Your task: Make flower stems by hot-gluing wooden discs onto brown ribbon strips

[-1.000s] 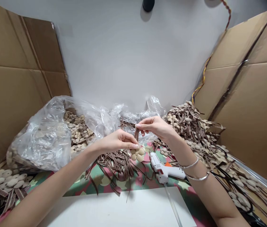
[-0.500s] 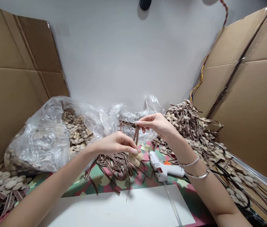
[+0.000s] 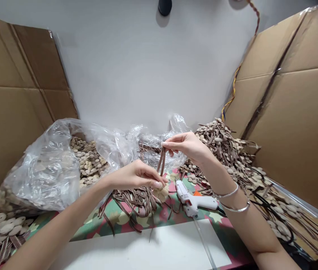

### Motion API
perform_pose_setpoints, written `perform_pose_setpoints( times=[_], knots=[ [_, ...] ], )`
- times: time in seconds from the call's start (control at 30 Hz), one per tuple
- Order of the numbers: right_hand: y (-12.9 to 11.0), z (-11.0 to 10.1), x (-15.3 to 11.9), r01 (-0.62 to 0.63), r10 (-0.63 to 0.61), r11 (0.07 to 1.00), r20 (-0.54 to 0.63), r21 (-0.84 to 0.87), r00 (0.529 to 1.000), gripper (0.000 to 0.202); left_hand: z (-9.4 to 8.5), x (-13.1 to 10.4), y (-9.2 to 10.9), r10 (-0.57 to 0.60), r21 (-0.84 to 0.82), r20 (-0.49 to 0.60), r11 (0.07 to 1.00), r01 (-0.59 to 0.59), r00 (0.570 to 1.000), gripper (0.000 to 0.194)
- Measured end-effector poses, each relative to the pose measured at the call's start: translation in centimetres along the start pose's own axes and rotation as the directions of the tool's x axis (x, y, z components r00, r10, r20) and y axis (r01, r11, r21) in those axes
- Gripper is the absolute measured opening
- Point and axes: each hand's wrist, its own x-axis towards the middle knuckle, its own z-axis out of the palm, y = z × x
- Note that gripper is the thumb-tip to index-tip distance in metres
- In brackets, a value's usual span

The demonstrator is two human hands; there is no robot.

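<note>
My right hand (image 3: 187,146) pinches the top of a narrow brown checked ribbon (image 3: 161,161), which hangs as two strands. Lower and to the left, my left hand (image 3: 144,175) is closed at the ribbon's lower end, on a beige flower-shaped piece (image 3: 162,193) with rounded petals. The fingertips hide where ribbon and piece meet. Beneath my left hand lies a heap of loose brown ribbons (image 3: 136,198). A white glue gun (image 3: 191,198) with an orange trigger lies below my right hand, and a clear glue stick (image 3: 204,240) extends from it.
A clear plastic bag (image 3: 51,176) of beige pieces stands on the left. Ribboned pieces form a pile (image 3: 220,146) at the right. A white board (image 3: 144,247) lies in front on the patterned cloth (image 3: 88,228). Cardboard walls (image 3: 296,108) flank both sides, with a twisted cable (image 3: 233,90) at the right.
The view has shifted slightly, so the surroundings sit further left. My left hand and the beige piece are a little lower, and the ribbon strands show more length between my hands.
</note>
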Motion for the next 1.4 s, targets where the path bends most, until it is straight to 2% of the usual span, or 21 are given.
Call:
perform_pose_setpoints(
  times=[0.17,0.3,0.37,0.47,0.63,0.77,0.87,1.07,1.23,1.4],
  knots=[
    [-0.2,0.0,-0.1,-0.002,0.001,1.000,-0.012,-0.031,1.000,0.024,-0.1,0.0,-0.1,0.003,0.020,0.041,1.000,-0.003,0.999,0.020],
    [-0.3,-0.1,-0.2,0.005,-0.005,0.999,0.001,-0.032,1.000,0.022,-1.3,-0.5,0.2,-0.079,-0.006,0.104,0.997,0.080,0.991,0.018],
    [-0.3,0.0,-0.2,-0.001,0.002,0.999,0.024,-0.047,1.000,0.021,-2.2,-1.0,0.5,-0.126,-0.077,0.067,0.988,0.131,0.990,0.017],
    [-0.3,0.5,-0.3,-0.017,0.023,0.996,0.068,-0.089,0.997,0.021,-2.9,-1.4,0.8,-0.168,-0.212,-0.074,0.966,0.149,0.983,0.015],
    [-0.3,1.9,-0.7,0.019,-0.009,0.997,0.132,-0.079,0.991,0.021,-1.3,-0.8,1.0,-0.162,-0.260,-0.182,0.959,0.111,0.970,0.016],
    [-0.3,2.6,-0.9,0.041,-0.032,0.994,0.090,-0.100,0.995,0.022,-0.2,-0.2,0.8,-0.175,-0.231,-0.243,0.966,0.119,0.954,0.021],
    [-0.3,2.6,-1.0,0.050,-0.042,0.989,0.066,-0.136,0.997,0.023,0.0,-0.2,0.8,-0.173,-0.186,-0.289,0.975,0.122,0.941,0.021],
    [-0.5,2.4,-1.1,0.044,-0.033,0.989,0.076,-0.139,0.997,0.021,0.1,-0.3,1.4,-0.144,-0.316,-0.211,0.946,0.072,0.967,0.021],
    [-0.8,2.5,-1.1,0.076,-0.066,0.983,0.064,-0.164,0.996,0.018,0.2,-0.3,1.2,-0.163,-0.219,-0.264,0.970,0.106,0.950,0.021],
    [-0.4,2.0,-0.7,0.004,0.005,0.994,0.091,-0.107,0.996,0.023,0.0,-0.4,1.1,-0.137,-0.187,-0.323,0.979,0.078,0.937,0.020]
  ],
)
